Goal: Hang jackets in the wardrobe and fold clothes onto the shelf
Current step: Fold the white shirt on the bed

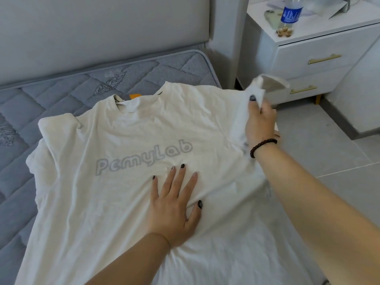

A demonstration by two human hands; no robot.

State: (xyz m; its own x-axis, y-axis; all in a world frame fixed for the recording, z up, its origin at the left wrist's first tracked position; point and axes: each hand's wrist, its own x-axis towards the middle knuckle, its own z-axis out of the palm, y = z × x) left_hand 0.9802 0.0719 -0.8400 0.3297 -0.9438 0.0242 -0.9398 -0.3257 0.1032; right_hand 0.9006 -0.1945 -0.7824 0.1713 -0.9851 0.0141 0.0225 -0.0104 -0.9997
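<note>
**A:** ok so head view, what've we got?

**B:** white t-shirt [127, 145] spread flat on a grey quilted mattress [61, 89], collar toward the headboard [82, 27]. Grey "PcmyLab" lettering across the chest. Something orange peeks out at the neckline, could be a tag or another garment under it, can't tell from here.

**A:** hands?

**B:** left hand [174, 206] lies flat on the shirt just below the lettering, fingers straight and spread, pressing the fabric down, not gripping anything. Dark nail polish. Right hand [261, 122] is up at the shirt's right sleeve [265, 83], fingers curled round the cloth, holding the sleeve lifted off the mattress. The sleeve end is blurry so I can't make out exactly how it's bunched. Dark beaded bracelet [263, 147] on that wrist.

**A:** other sleeve?

**B:** the sleeve on the left side of the view looks folded or rumpled in on itself, lying on the mattress.

**A:** anything around the bed?

**B:** white nightstand [320, 48] beside the bed with two gold drawer handles. On top of it a plastic bottle [290, 15] with a blue label, a little amber liquid at the bottom. Grey tile floor [329, 151] to the right.
</note>
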